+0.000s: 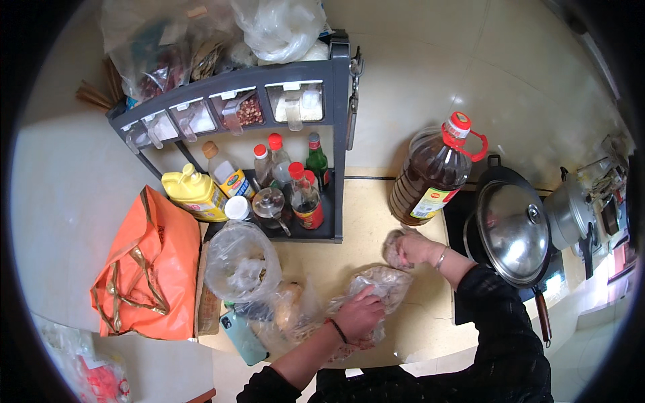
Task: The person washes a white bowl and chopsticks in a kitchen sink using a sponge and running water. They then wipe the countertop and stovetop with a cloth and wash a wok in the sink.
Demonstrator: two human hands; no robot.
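Observation:
My left hand (359, 313) rests on a clear plastic bag (390, 282) with pale contents, which lies on the counter near its front edge. Its fingers are bent over the film. Beyond the bag, my right hand (415, 248) grips a greyish cloth (393, 249) against the countertop (360, 216). A large bottle of dark oil (421, 174) with a red cap and handle stands just behind that hand. Left of my left hand lie more clear bags, one around a tan, rounded item (288, 307) that I cannot identify.
A dark spice rack (338, 151) holds seasoning drawers and several bottles. An orange bag (151, 272) stands at the left, near a light-blue phone (244, 338) and a plastic-lined container (242, 262). At the right, a lidded wok (514, 231) sits on the cooktop, its handle towards the front.

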